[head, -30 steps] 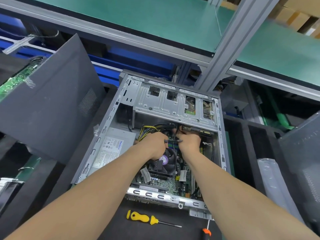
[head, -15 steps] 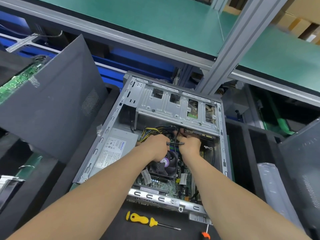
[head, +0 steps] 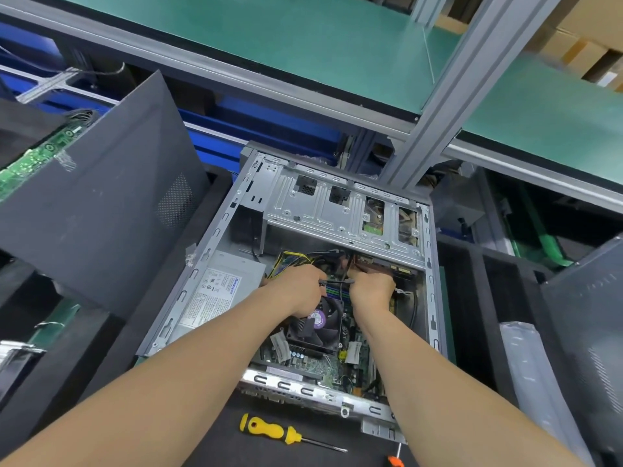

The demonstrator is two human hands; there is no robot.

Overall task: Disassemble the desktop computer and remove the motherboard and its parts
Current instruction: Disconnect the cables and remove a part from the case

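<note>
Standing on a black surface (head: 209, 443) under green shelving (head: 269, 38), open computer case (head: 337, 210), motherboard (head: 317, 365) inside at its near end, left hand (head: 296, 291) and right hand (head: 371, 291) fingers curled on a thin grey cable (head: 337, 282), yellow screwdriver (head: 266, 429) nearest, dark side panel (head: 101, 214) leaning left.

We saw a bright, even picture. The light came from above and lay flat on the green shelf (head: 303, 45), which glowed softly with no hard glare. The silver rail of the computer case (head: 303, 389) shone a little. Inside the case it was darker. The left hand (head: 296, 291) and right hand (head: 371, 291) threw soft shade on the fan (head: 317, 325) below them. The thin grey cable (head: 337, 282) held between them looked fuzzy. The black foam (head: 84, 348) at the sides was dim. The grey post (head: 448, 96) leaned near the edge, because our lens was wide. The arms (head: 168, 399) looked stretched and big at the bottom. The boxes (head: 590, 45) in the far corner were soft.
</note>
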